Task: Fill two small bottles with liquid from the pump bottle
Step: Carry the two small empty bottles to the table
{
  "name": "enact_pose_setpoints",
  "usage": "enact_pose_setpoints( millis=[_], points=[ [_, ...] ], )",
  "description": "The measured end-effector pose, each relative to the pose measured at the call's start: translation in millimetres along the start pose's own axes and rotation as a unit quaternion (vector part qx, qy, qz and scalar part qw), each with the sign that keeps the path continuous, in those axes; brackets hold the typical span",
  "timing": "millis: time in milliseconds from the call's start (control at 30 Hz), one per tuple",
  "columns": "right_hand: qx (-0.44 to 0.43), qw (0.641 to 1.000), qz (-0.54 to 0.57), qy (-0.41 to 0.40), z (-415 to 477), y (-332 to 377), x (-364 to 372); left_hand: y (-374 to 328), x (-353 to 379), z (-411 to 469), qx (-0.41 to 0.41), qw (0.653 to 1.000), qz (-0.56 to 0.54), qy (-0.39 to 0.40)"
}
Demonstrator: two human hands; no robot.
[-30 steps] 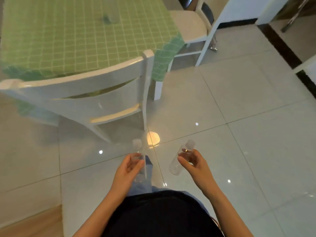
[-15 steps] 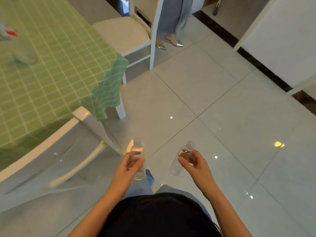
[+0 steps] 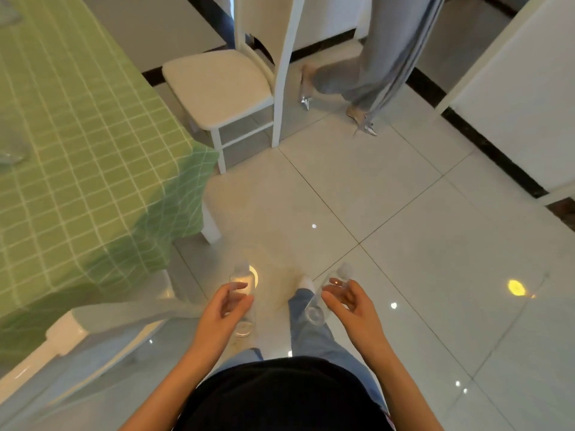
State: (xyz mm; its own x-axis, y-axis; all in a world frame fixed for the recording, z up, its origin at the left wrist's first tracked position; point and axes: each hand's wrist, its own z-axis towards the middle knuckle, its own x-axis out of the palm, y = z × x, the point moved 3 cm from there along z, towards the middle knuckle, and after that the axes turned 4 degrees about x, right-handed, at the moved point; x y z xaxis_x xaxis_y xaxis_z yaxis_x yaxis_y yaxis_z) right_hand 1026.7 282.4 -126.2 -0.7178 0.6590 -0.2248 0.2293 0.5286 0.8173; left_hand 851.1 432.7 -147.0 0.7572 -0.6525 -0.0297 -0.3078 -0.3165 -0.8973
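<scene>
As I stand on the tiled floor (image 3: 404,213) beside the table (image 3: 77,135), the head view, the only one, shows both small bottles in my hands, low in the frame and in front of my body.

My left hand (image 3: 224,309) has its fingers curled round the left small bottle (image 3: 241,278), which is roughly upright with its cap on top. My right hand (image 3: 351,309) pinches the right small bottle (image 3: 315,309) between thumb and fingertips. This bottle is tilted, its cap pointing up and away from me. Both are clear, capped and appear empty, so I judge that filling has not begun.

The pump bottle cannot be identified. Something clear sits at the table's left edge (image 3: 9,150), too blurred to name. A white chair (image 3: 62,331) is just beside my left arm, a second chair (image 3: 217,85) is at the far corner of the table, and another person's legs (image 3: 367,73) are beyond it.

The step in hand is, in my judgement, carrying the bottles to the table. To do it well, I should hold each by its body rather than its cap and avoid the near chair. I should then set both upright on the checked cloth, away from its hanging edge, and uncap them before pumping.
</scene>
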Motion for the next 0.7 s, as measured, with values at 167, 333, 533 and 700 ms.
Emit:
enact_pose_setpoints(
  millis=[167,333,533,700],
  points=[
    [-0.013,0.998,0.002,0.053,78.9,34.2,-30.6,-27.0,36.3,52.6,0.011,0.997,-0.014,-0.069],
    [-0.015,0.995,-0.032,0.096,141.9,72.6,-68.3,-55.5,77.1,91.3,0.017,0.993,-0.033,-0.108],
    [-0.003,0.99,-0.075,0.117,207.3,109.9,-87.8,-77.6,96.8,135.3,-0.005,0.988,-0.039,-0.153],
    [0.01,0.987,-0.079,0.138,261.4,141.6,-74.4,-103.2,99.6,189.8,-0.033,0.98,-0.057,-0.188]
  ],
)
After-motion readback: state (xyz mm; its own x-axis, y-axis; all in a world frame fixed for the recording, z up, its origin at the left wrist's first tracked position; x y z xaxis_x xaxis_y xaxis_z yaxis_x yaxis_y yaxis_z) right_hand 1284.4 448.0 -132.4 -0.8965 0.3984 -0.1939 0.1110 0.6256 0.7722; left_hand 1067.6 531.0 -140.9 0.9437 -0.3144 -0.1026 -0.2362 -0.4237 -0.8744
